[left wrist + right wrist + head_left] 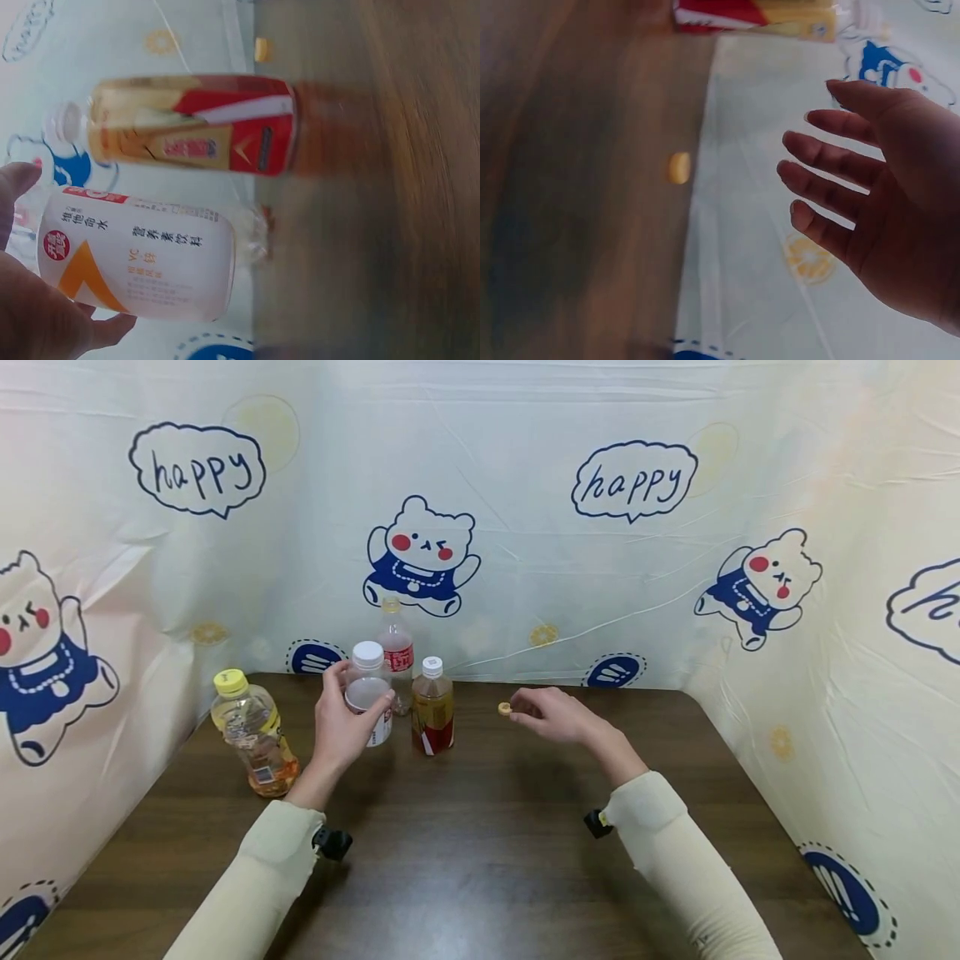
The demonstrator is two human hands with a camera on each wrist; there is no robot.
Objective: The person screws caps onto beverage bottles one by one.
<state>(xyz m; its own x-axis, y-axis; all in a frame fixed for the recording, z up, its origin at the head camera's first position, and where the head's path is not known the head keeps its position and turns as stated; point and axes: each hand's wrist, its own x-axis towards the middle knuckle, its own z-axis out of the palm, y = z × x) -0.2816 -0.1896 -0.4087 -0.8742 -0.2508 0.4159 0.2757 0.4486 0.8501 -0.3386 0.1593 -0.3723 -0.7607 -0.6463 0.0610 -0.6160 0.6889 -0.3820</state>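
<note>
My left hand (341, 714) grips a white-labelled drink bottle (142, 255) with a white cap, thumb on one side and fingers on the other. The bottle is upright, its base near the tabletop. Just right of it stands an amber drink bottle (432, 714) with a red-and-gold label and white cap. A clear bottle (397, 652) with a red label is partly hidden behind the held one. My right hand (551, 714) hovers with relaxed, spread fingers, empty in the right wrist view. Close by on the table lies a small yellow-orange bottle cap (679, 168).
At the left of the dark wooden table (465, 843) stands a yellow-capped bottle (255, 735) with a little orange liquid, beside my left forearm. A pale printed curtain (525, 568) hangs along the table's back and sides.
</note>
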